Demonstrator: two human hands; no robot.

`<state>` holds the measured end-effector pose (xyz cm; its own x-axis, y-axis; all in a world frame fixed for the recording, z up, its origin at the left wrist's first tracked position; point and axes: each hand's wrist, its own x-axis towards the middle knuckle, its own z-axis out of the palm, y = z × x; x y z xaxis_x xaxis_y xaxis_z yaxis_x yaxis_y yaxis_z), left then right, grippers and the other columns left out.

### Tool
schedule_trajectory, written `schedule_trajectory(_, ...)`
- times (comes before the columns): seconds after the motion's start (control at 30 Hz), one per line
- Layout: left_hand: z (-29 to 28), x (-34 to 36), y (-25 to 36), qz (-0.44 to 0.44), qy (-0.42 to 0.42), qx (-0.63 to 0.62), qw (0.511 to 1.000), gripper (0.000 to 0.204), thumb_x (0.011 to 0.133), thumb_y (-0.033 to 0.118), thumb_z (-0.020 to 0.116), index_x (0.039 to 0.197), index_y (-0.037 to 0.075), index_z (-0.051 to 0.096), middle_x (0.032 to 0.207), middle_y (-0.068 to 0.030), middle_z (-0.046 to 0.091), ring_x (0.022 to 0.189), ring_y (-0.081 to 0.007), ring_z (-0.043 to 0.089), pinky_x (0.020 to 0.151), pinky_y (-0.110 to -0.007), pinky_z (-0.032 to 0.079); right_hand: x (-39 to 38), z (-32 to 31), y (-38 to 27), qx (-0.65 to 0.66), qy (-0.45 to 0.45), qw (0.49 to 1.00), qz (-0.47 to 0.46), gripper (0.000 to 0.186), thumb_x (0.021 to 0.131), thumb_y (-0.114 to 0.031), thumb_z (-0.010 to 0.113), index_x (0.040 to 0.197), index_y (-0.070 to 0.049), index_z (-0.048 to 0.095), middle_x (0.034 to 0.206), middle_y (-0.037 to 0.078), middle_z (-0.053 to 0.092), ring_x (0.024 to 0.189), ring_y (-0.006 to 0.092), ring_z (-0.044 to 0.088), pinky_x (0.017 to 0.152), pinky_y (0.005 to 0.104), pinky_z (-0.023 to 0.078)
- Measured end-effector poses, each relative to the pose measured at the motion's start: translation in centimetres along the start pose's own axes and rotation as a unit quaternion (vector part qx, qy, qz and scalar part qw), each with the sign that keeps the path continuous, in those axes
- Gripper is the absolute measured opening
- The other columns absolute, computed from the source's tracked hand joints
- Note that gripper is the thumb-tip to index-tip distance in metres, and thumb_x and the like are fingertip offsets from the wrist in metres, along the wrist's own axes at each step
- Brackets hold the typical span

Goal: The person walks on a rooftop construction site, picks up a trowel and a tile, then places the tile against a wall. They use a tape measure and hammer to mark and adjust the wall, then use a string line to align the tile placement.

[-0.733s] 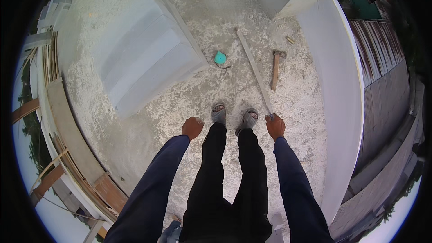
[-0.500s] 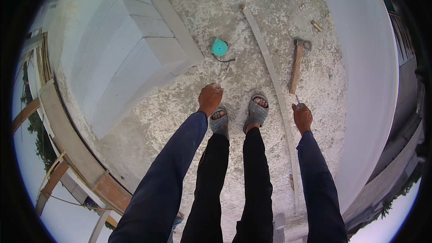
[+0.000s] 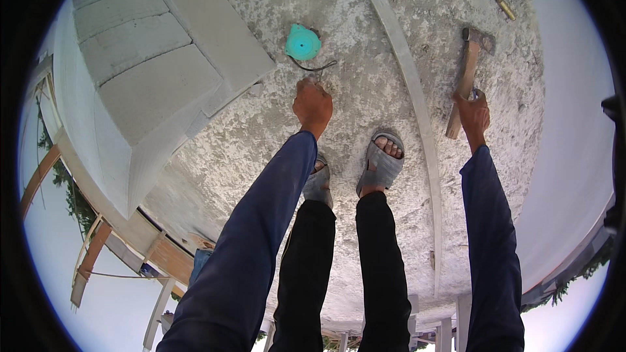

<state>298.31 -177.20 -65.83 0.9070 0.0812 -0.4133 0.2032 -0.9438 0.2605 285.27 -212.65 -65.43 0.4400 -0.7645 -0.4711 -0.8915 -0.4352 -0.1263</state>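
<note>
My left hand (image 3: 312,105) is closed low over the floor, just below the black cord of a turquoise tape measure (image 3: 303,44). A thin dark sliver shows at its fingertips; what it pinches is too small to name. On the right, my right hand (image 3: 474,115) has its fingers at the wooden handle of a hammer (image 3: 468,68), which lies with its dark metal head pointing away from me. A small bluish thin piece (image 3: 475,94) shows between the fingers of that hand, its kind unclear.
A long pale strip (image 3: 411,78) runs along the rough concrete floor between my feet and the hammer. A brass-coloured cylinder (image 3: 505,8) lies beyond the hammer. A grey stepped block (image 3: 143,52) stands at left, a pale wall (image 3: 574,130) at right. My sandalled feet (image 3: 381,160) are between my arms.
Both hands have moved forward: the left toward the tape measure's cord, the right onto the hammer's handle. The view has shifted, bringing the floor things closer.
</note>
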Motion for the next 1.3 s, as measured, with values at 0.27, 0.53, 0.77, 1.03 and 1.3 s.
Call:
schedule_trajectory(0.27, -5.2, 2.4, 1.2, 0.129, 0.09, -0.108, 0.982, 0.025, 0.094, 0.004, 0.049, 0.104, 0.003, 0.072, 0.097, -0.0174, 0.065, 0.092, -0.0356, 0.064, 0.081, -0.044, 0.049, 0.5, -2.1, 0.2, 0.34, -0.143, 0.927, 0.069, 0.047, 0.067, -0.03, 0.082, 0.099, 0.002, 0.068, 0.08, 0.006, 0.065, 0.068, 0.0174, 0.058, 0.066, 0.0354, 0.048)
schedule_trajectory(0.53, -6.2, 8.1, 2.2, 0.142, 0.146, 0.094, 0.974, 0.051, 0.092, 0.034, 0.063, 0.132, 0.003, 0.06, 0.13, -0.014, 0.055, 0.11, -0.0351, 0.063, 0.096, -0.046, 0.052, 0.1, -3.3, -0.7, 0.448, -0.213, 0.862, 0.105, 0.034, 0.065, -0.027, 0.082, 0.084, -0.002, 0.068, 0.071, 0.002, 0.058, 0.059, 0.0152, 0.052, 0.055, 0.0328, 0.042)
schedule_trajectory(0.77, -6.1, 9.4, 5.5, -0.001, -0.067, 0.143, 0.987, 0.082, 0.069, 0.056, 0.085, 0.125, 0.0, 0.063, 0.135, -0.0177, 0.054, 0.113, -0.0359, 0.065, 0.093, -0.049, 0.055, -4.5, -5.1, -1.1, 0.464, -0.185, 0.86, 0.104, 0.03, 0.068, -0.023, 0.081, 0.075, 0.003, 0.067, 0.066, 0.003, 0.059, 0.052, 0.0137, 0.051, 0.05, 0.0328, 0.042)
schedule_trajectory(1.03, -9.5, 0.6, 5.9, 0.096, -0.116, 0.048, 0.987, 0.058, 0.067, 0.055, 0.087, 0.078, -0.001, 0.074, 0.073, -0.0161, 0.073, 0.068, -0.0345, 0.071, 0.065, -0.047, 0.054, -23.6, -7.2, 7.9, 0.373, -0.195, 0.893, 0.159, 0.044, 0.065, -0.027, 0.078, 0.086, 0.01, 0.067, 0.07, 0.015, 0.066, 0.064, 0.0208, 0.064, 0.061, 0.0396, 0.052)
schedule_trajectory(1.3, -26.8, -22.1, 11.3, 0.436, -0.392, 0.281, 0.76, 0.08, 0.065, 0.061, 0.082, 0.106, -0.007, 0.07, 0.125, -0.0284, 0.061, 0.107, -0.0419, 0.068, 0.09, -0.048, 0.056, -57.1, -10.9, 19.2, 0.281, -0.297, 0.833, 0.372, 0.047, 0.066, -0.03, 0.083, 0.089, 0.009, 0.07, 0.085, 0.023, 0.074, 0.084, 0.0346, 0.075, 0.073, 0.0431, 0.059)
